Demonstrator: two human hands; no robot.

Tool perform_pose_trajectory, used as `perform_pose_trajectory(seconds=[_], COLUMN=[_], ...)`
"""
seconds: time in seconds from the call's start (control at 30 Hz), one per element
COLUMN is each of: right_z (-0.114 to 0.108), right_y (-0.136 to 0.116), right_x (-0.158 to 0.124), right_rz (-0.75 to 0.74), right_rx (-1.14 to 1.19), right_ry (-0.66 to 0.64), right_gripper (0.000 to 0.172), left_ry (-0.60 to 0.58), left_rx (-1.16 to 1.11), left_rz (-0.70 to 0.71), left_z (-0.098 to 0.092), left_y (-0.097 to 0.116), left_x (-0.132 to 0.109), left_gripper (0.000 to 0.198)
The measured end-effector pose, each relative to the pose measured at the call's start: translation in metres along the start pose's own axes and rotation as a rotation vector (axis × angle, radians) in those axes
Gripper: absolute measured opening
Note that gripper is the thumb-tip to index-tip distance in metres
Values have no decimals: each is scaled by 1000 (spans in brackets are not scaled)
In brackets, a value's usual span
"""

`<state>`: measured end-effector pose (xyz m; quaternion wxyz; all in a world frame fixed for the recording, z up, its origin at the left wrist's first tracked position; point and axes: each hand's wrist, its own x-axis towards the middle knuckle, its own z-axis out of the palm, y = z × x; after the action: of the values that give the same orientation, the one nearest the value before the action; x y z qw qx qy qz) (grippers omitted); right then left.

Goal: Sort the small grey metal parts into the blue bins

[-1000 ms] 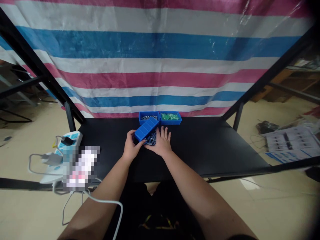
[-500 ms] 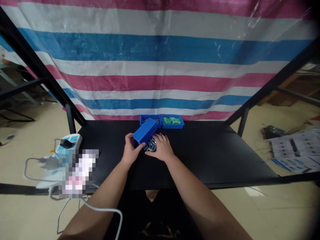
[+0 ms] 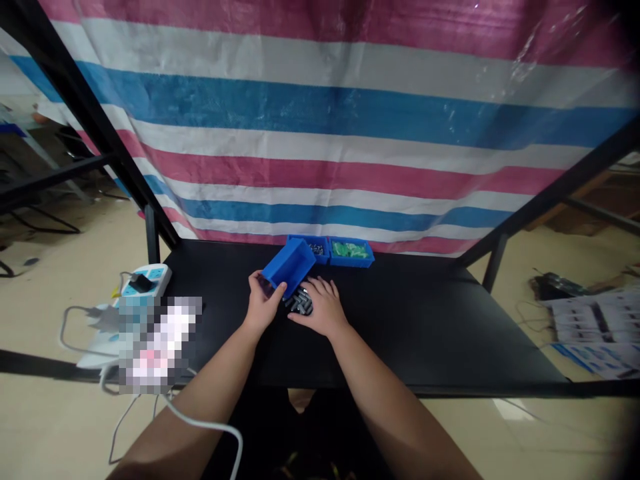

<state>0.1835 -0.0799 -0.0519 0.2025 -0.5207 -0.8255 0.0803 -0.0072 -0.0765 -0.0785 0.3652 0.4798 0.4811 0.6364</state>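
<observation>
Glossy blue plastic bin (image 3: 287, 267); matt black tabletop (image 3: 415, 333); sheen-creased plastic tarpaulin (image 3: 320, 113)

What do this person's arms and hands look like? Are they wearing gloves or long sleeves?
No gloves: the left hand and right hand are bare, with no ring or watch showing. The left forearm and right forearm are bare too, without sleeves. Dark clothing shows below the table edge.
</observation>
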Motion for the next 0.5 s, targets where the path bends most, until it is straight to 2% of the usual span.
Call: perform_pose_trajectory(seconds=[0.23, 0.5], right_z=[7, 9], right_y=[-12, -23], right_x=[5, 9], right_rz=[11, -12], right_rx=[-14, 24], right_ry=[-58, -105], right_gripper=[87, 76], left_ry=[183, 479], left_rx=[-192, -485], left_rz=[-21, -249], left_z=[-4, -17], left_y=[3, 14], left_x=[5, 21], left_gripper=[64, 52])
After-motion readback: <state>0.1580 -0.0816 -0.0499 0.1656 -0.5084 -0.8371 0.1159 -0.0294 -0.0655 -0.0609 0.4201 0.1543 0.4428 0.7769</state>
